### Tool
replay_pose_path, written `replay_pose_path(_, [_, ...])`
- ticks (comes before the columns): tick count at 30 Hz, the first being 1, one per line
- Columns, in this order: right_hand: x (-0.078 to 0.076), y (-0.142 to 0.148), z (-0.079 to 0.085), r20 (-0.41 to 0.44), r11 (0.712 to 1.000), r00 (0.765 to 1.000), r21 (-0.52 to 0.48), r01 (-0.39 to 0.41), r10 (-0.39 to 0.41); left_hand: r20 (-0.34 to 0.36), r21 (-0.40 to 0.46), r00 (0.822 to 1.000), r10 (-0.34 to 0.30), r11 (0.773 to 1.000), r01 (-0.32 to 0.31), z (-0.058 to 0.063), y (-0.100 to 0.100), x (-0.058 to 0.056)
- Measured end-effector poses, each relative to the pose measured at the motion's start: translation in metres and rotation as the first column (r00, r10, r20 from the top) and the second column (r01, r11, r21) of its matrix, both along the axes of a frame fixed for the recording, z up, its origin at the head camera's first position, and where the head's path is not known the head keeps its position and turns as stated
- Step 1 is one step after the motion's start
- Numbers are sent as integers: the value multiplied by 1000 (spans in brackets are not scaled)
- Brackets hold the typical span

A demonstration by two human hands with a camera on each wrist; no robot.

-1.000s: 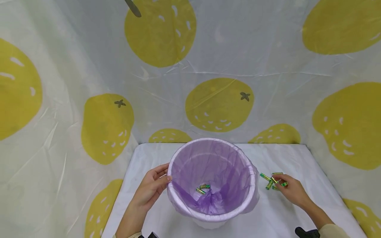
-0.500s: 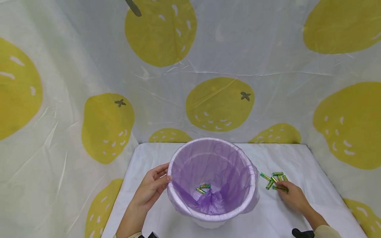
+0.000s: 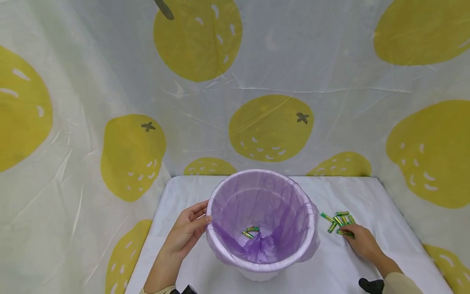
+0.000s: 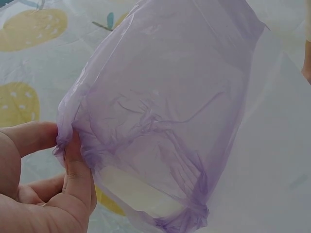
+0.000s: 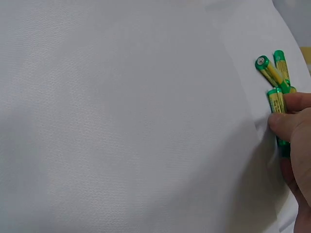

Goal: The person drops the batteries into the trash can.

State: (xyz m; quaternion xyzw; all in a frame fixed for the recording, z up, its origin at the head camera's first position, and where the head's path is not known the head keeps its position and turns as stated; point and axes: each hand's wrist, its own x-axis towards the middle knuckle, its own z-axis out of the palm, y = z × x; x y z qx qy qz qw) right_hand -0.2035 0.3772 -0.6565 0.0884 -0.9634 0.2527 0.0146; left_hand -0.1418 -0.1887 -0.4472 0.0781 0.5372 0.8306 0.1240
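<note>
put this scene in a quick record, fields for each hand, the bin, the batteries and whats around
left hand: holds the liner-covered rim at the bin's left side
right hand: pinches one battery; whether it is lifted is unclear
container: white bin, upright, with a purple liner folded over its rim
inside bin: two batteries visible
outside bin: loose batteries, green and yellow, clustered on the right
surface: white cover
backdrop: pale sheet printed with yellow fruit
</note>
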Motion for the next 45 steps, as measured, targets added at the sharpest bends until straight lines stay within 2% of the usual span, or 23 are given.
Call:
replay_pose_path(10, [-7, 5, 10, 9, 999, 999, -3, -48, 48, 2, 13, 1000, -8, 1000, 8, -1, 4, -5])
replay_pose_path(18, [-8, 2, 23, 40, 1000, 999, -28, 9, -8, 15, 12, 1000, 1, 1000, -1, -3, 3, -4])
replay_pose_path(22, [-7, 2, 31, 20, 999, 1000, -33, 7, -6, 11, 9, 1000, -3, 1000, 3, -4, 3, -3])
replay_pose_path(27, [-6, 2, 44, -12, 999, 1000, -40, -24, 23, 4, 18, 1000, -9, 1000, 9, -5, 3, -2])
replay_pose_path(37, [-9, -5, 79, 41, 985, 997, -164, -59, 66, 1, 9, 1000, -2, 1000, 2, -3, 1, -2])
replay_pose_path(45, [-12, -12, 104, 17, 988, 995, -124, -94, 97, 1, 0, 1000, 5, 1000, -5, -2, -1, -1])
